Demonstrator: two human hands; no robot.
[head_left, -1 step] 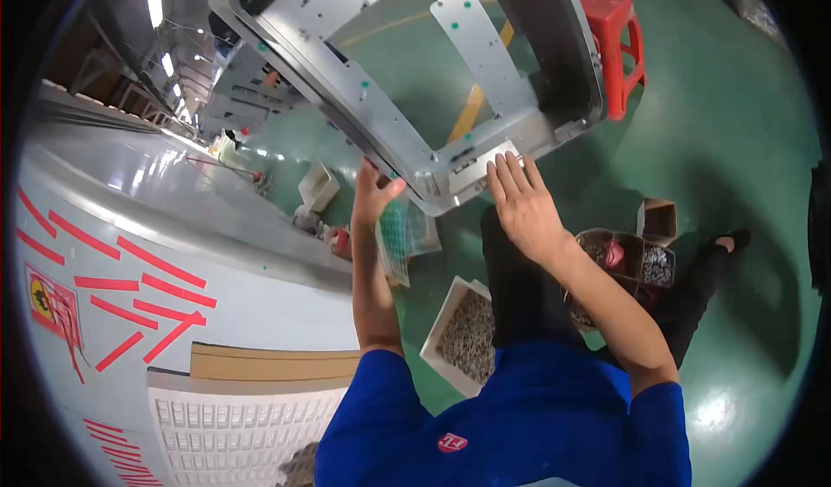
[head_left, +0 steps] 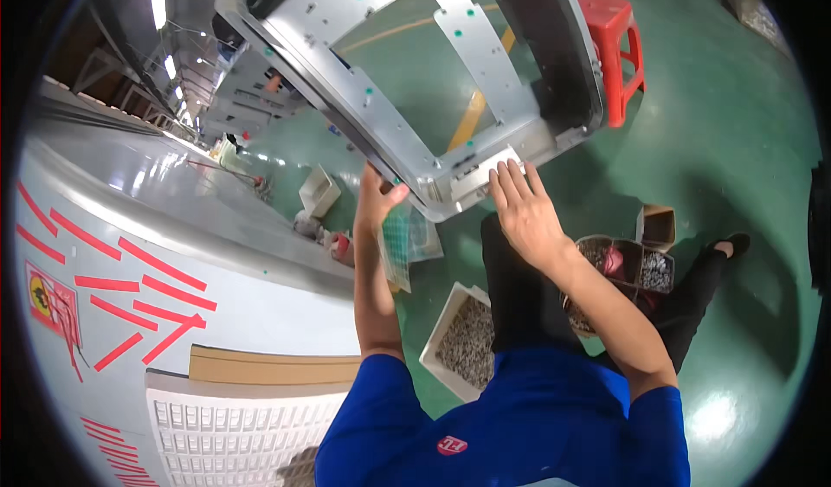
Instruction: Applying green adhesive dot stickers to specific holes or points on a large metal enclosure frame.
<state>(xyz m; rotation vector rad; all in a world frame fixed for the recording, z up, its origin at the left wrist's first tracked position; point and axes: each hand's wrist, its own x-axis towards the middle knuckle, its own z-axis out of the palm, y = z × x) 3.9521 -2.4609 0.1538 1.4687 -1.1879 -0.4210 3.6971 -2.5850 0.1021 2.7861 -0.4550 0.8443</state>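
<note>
A large grey metal frame (head_left: pixel 498 71) with rounded corners, a deep rim and small green dots is tilted in front of me. My left hand (head_left: pixel 378 201) grips its lower left edge, thumb on the near side; the other fingers are partly hidden behind the rim. Along the frame's near lower side lies a flat, pale rectangular plate (head_left: pixel 487 168). My right hand (head_left: pixel 528 214) rests on that plate and the rim, its fingers stretched out and nearly flat. The fingertips touch the plate's right end.
A red plastic stool (head_left: pixel 613 50) stands beyond the frame at right. Below are a white bin (head_left: pixel 433 354) of small metal parts and divided containers (head_left: pixel 645 246) of hardware. A long pale worktable (head_left: pixel 286 270) with red tape strips runs along the left.
The metal frame sits very slightly lower in the picture, and both hands have shifted down a little with it. Their hold looks the same.
</note>
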